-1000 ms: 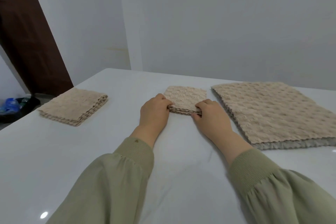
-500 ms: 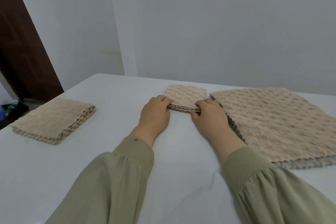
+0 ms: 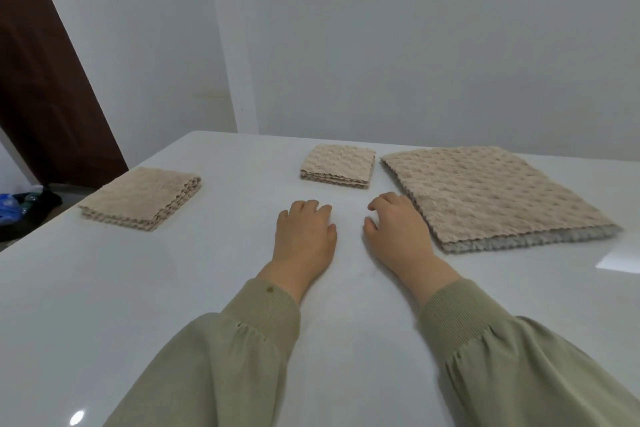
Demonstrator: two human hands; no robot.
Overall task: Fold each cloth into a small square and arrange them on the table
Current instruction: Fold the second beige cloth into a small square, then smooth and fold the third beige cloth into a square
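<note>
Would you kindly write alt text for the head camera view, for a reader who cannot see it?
A person's empty left hand and right hand, fingers loosely curled, sit over a white table just short of a small folded cloth. A wider folded cloth lies far left; a flat cloth stack lies right.

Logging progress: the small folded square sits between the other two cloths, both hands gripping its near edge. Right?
No. The head view shows the left hand and right hand on the table, short of the small folded square, gripping nothing. The rest is right.
</note>
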